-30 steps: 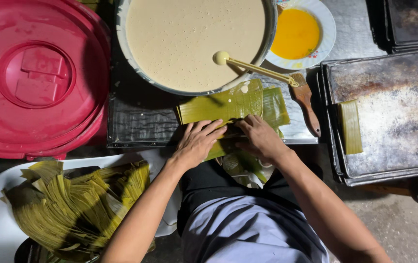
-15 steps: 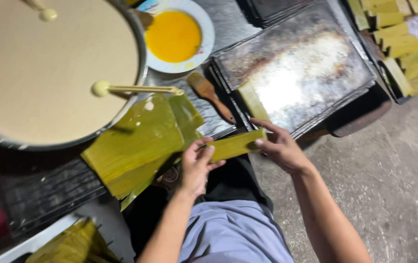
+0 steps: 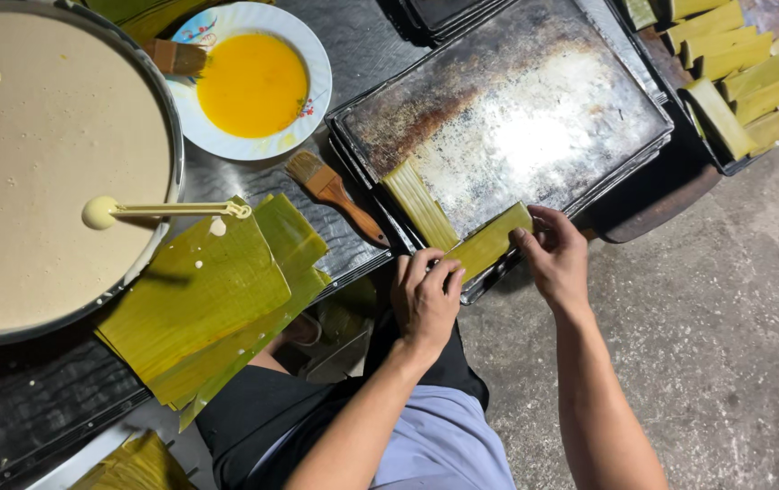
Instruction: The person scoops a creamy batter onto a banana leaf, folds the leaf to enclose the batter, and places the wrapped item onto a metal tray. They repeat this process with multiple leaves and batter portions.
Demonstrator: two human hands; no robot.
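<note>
Looking down from the head view, I see my left hand (image 3: 426,295) and right hand (image 3: 553,254) pinching the two ends of a folded leaf (image 3: 489,243) at the near edge of the tray (image 3: 516,109). One leaf strip (image 3: 418,204) already lies there; most of the tray is bare. A stack of leaves (image 3: 199,290) waits beside the batter bowl (image 3: 45,172).

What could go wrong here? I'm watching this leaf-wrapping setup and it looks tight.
The folded leaf parcel, held by the left hand and right hand, sits at the baking tray edge; it might slip off or unfold. The ladle resting on the batter basin's rim overhangs the leaf stack and may drip more batter.
</note>
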